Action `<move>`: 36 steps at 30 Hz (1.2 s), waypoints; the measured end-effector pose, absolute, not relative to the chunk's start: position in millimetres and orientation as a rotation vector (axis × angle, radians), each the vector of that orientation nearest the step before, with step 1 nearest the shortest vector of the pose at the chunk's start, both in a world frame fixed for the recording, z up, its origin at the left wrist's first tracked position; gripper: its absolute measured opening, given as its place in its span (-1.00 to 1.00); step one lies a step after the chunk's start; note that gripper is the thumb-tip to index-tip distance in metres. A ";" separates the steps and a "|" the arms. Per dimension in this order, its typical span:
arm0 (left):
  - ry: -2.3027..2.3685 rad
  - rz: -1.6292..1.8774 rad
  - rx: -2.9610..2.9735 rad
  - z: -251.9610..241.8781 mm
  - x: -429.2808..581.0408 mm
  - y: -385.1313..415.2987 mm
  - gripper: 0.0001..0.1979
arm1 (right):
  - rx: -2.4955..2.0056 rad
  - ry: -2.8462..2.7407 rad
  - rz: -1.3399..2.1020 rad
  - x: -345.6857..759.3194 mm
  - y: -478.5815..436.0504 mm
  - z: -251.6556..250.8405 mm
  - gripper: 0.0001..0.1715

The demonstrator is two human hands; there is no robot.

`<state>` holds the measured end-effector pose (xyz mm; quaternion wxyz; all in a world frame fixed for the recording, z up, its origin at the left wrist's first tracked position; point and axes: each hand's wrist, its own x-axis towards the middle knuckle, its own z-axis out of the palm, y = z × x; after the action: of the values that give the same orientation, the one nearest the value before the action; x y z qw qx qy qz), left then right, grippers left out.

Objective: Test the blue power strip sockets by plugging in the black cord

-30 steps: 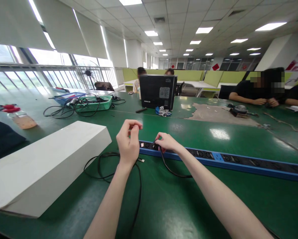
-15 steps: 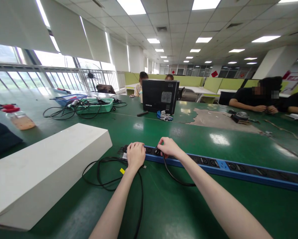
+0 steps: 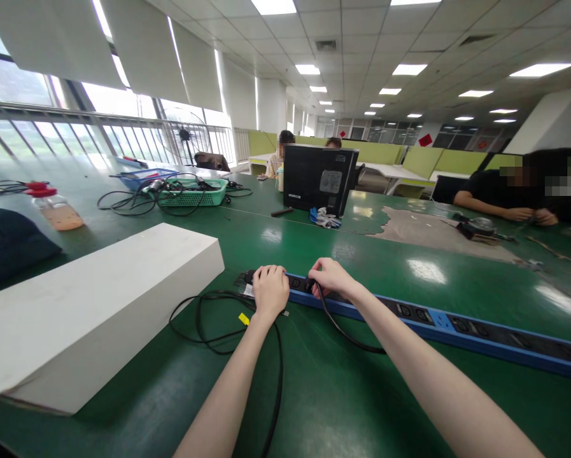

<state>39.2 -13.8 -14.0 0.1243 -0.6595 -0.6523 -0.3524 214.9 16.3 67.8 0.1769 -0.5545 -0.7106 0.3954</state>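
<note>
The left hand is resting, fingers together, over the blue-edged power strip near one end; whether it is gripping is not showing. The right hand is pinching a black plug narrowly at the strip, which is extending rightward beyond that hand. A white box is lying left of the left hand.
</note>
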 end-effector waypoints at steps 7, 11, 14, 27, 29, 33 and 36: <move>-1.901 -1.050 -1.920 -14.1 38.1 -15.1 -0.75 | -1.567 -2.036 0.648 202.2 -10.9 48.5 -0.85; -1.903 -1.052 -1.926 -13.6 38.4 -15.8 -0.75 | -1.532 -2.019 0.565 203.1 -22.4 45.7 -0.80; -1.907 -1.063 -1.928 -13.3 38.3 -16.0 -0.74 | -1.548 -1.970 0.856 212.9 -16.3 49.1 -0.83; -1.884 -1.083 -1.927 -12.4 35.4 -15.5 -0.76 | -1.674 -2.059 0.778 227.9 19.7 56.3 -0.82; -1.887 -1.080 -1.924 -12.6 35.6 -15.2 -0.76 | -1.723 -2.119 0.565 222.5 20.3 58.0 -0.83; -1.898 -1.061 -1.912 -13.2 36.7 -14.3 -0.76 | -1.749 -2.223 0.206 205.7 13.2 61.6 -0.84; -1.898 -1.049 -1.914 -13.5 37.5 -14.2 -0.76 | -1.767 -2.289 0.064 194.6 2.8 60.5 -0.83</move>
<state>37.5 -14.2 -13.5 0.1242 -0.6565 -0.6513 -0.3598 194.6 2.8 60.5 0.1242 -0.6061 -0.7853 0.0218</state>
